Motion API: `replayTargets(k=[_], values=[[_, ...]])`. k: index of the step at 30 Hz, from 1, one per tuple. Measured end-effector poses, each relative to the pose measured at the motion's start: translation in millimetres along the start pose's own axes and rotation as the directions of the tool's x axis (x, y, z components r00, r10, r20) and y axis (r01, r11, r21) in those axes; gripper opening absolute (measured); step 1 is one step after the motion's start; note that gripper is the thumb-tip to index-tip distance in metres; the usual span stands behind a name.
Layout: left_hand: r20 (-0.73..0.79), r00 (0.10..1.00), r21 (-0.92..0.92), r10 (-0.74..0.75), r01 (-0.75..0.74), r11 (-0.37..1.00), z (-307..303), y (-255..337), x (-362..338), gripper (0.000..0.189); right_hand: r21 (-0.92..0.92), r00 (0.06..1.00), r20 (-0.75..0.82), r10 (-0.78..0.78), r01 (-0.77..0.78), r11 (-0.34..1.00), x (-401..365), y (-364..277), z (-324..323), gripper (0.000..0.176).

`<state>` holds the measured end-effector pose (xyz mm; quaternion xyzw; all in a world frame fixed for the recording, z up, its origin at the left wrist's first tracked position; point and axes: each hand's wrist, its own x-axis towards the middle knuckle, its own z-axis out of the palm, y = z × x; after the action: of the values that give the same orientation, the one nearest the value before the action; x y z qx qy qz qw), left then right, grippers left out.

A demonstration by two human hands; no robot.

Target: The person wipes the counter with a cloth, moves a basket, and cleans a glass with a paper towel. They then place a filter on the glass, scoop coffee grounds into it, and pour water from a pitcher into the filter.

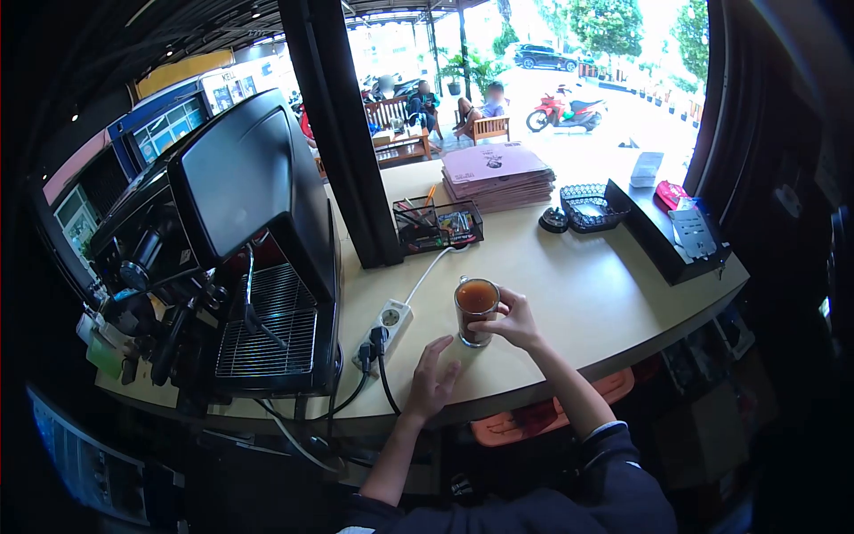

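Note:
A clear glass mug point(475, 313) of brown drink stands upright on the pale counter point(551, 294). My right hand point(509, 322) is wrapped round its right side, thumb across the front. The mug's handle shows at its far left, apart from my fingers. My left hand point(433, 381) is held near the counter's front edge, to the left of and nearer than the mug. Its fingers are apart and nothing is in them. Left of the mug lies a white power strip point(392, 318) with black plugs in it.
An espresso machine point(267, 240) fills the left. Behind the mug are a mesh organizer point(440, 222), a stack of pink printed packets point(498, 173), a black basket point(592, 209) and a black cash drawer point(667, 236). A dark post point(342, 133) rises from the counter. People sit outside.

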<state>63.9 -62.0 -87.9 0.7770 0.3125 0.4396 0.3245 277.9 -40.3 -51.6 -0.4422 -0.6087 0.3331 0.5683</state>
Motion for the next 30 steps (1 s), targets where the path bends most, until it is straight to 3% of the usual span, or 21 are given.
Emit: replayTargets(k=[15,20,23,26,27,28,30], values=[[0.002,0.997,0.127,0.079,-0.078,0.989,6.1,-10.4,-7.5,0.041,0.034,0.998,0.063,-0.011,0.009,0.999,-4.1,12.6,-1.3,0.079],[-0.034,0.993,0.128,0.109,-0.104,0.986,9.8,-14.9,-7.9,0.038,-0.12,0.996,-0.015,0.084,-0.085,0.989,-23.6,4.4,-5.0,0.097],[-0.056,0.988,0.146,0.145,-0.135,0.98,7.3,-7.9,-11.3,0.037,-0.202,0.99,-0.101,0.095,-0.114,0.973,-48.1,7.3,-10.3,0.099],[-0.069,0.987,0.15,0.142,-0.13,0.98,4.4,9.9,-25.5,0.038,-0.352,0.996,-0.072,0.047,-0.069,0.933,-84.5,-5.7,-12.9,0.1],[-0.066,0.99,0.129,0.124,-0.114,0.985,2.8,17.9,-34.8,0.038,-0.398,0.996,-0.083,0.011,-0.043,0.916,-98.2,-16.0,-9.7,0.087],[-0.063,0.992,0.107,0.106,-0.098,0.989,1.1,26.6,-44.7,0.037,-0.399,0.996,-0.085,0.013,-0.046,0.916,-111.3,-21.1,-6.4,0.087],[-0.073,0.988,0.121,0.136,-0.127,0.985,-5.6,40.7,-69.9,0.035,-0.489,0.973,-0.13,-0.189,0.103,0.866,-135.1,-26.3,-2.2,0.055]])
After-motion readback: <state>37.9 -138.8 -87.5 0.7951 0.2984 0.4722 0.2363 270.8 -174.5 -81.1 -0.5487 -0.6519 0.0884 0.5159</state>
